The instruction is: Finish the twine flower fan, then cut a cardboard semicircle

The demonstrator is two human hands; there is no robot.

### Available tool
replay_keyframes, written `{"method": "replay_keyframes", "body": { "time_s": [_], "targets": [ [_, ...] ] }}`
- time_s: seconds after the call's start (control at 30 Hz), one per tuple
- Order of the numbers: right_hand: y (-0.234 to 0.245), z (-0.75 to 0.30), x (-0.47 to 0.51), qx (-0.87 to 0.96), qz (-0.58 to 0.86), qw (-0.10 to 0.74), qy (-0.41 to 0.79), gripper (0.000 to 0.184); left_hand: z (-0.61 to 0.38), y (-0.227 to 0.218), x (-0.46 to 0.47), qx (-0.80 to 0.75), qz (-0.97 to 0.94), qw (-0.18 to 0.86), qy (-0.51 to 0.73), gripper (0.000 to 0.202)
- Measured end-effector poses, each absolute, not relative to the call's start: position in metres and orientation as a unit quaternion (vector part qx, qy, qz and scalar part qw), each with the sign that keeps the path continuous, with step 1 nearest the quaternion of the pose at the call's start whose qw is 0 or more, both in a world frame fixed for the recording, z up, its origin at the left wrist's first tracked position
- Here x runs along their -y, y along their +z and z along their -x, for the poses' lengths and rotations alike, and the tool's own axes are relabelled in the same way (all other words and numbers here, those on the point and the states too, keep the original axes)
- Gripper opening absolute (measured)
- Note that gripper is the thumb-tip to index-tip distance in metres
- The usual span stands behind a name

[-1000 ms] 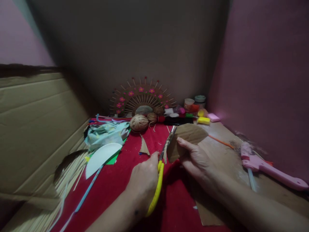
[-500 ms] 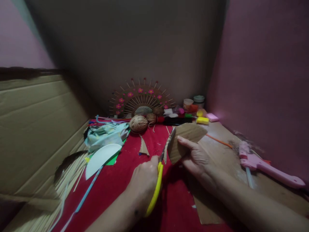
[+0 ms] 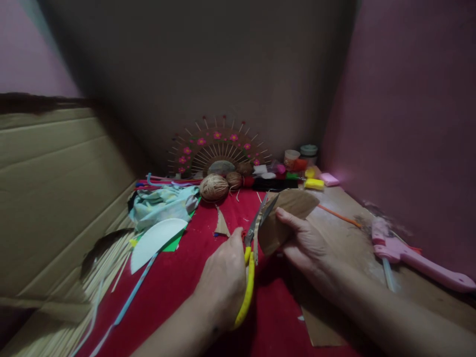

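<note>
My left hand (image 3: 225,277) is closed round the yellow handles of a pair of scissors (image 3: 250,282), whose blades stand apart and point away from me. Between the blades lies the left edge of a curved piece of brown cardboard (image 3: 293,203). My right hand (image 3: 305,243) grips that cardboard, thumb on top and fingers underneath. A narrow cardboard strip (image 3: 256,248) hangs along the cut edge beside the blades. On the red cloth (image 3: 201,287), left of the scissors, rests a small cardboard offcut (image 3: 221,221).
Balls of twine (image 3: 214,187) sit in front of a flowered stick fan (image 3: 217,141). To the left are a pale cloth (image 3: 163,203), a white half-disc (image 3: 156,243) and thin sticks (image 3: 70,317). A pink glue gun (image 3: 420,260) lies right on a cardboard sheet (image 3: 323,317).
The scissor blades have opened and the handles have spread apart. The narrow strip hangs slightly lower. My right hand keeps its hold on the cardboard.
</note>
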State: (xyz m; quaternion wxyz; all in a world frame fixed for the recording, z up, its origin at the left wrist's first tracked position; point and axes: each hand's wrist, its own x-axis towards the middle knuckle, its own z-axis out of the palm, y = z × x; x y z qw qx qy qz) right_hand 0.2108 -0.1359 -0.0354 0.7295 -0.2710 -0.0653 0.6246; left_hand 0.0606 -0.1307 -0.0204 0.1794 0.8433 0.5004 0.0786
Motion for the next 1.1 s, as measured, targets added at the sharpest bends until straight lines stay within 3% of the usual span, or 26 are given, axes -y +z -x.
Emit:
{"method": "replay_keyframes", "body": {
  "time_s": [0.27,0.67,1.1],
  "targets": [
    [-0.0354,-0.2104,0.1355,0.075,0.263,0.733,0.623,0.03,-0.0612,-0.0237,0.1297,-0.52,-0.839,0.149,0.064,0.05],
    [-0.0367,-0.2104,0.1345,0.079,0.261,0.73,0.626,0.021,-0.0642,-0.0229,0.1302,-0.561,-0.801,0.202,0.058,0.039],
    [-0.0382,-0.2146,0.1325,0.073,0.3,0.721,0.62,0.028,-0.0628,-0.0236,0.1268,-0.541,-0.809,0.227,0.041,0.029]
  ]
}}
